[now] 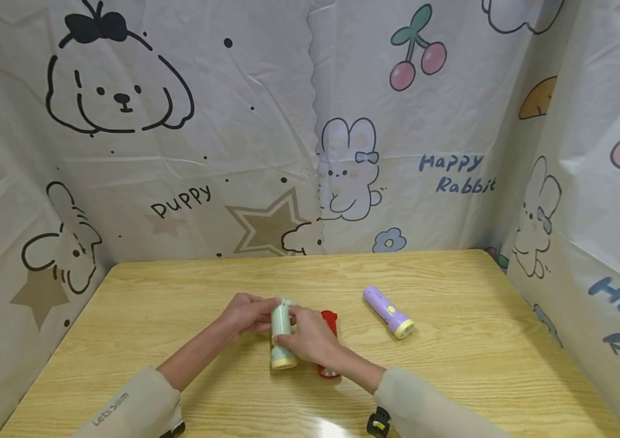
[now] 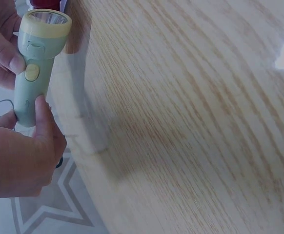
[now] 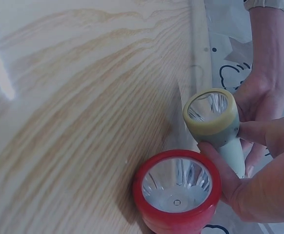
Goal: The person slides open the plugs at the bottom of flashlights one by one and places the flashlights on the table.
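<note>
A mint-green flashlight (image 1: 282, 331) with a pale yellow lens rim is held between both hands above the table. My left hand (image 1: 249, 315) pinches its tail end, thumb and fingers on either side, as the left wrist view shows. My right hand (image 1: 312, 336) grips the body from the other side, thumb beside the yellow button (image 2: 32, 72). The lens end points toward me. Just right of it, partly hidden behind my right hand, a red flashlight (image 3: 176, 192) lies on the table with its lens also facing me.
A purple flashlight (image 1: 388, 311) with a yellow rim and button lies farther right on the wooden table (image 1: 452, 365). Patterned cloth (image 1: 266, 152) hangs behind the table and along both sides.
</note>
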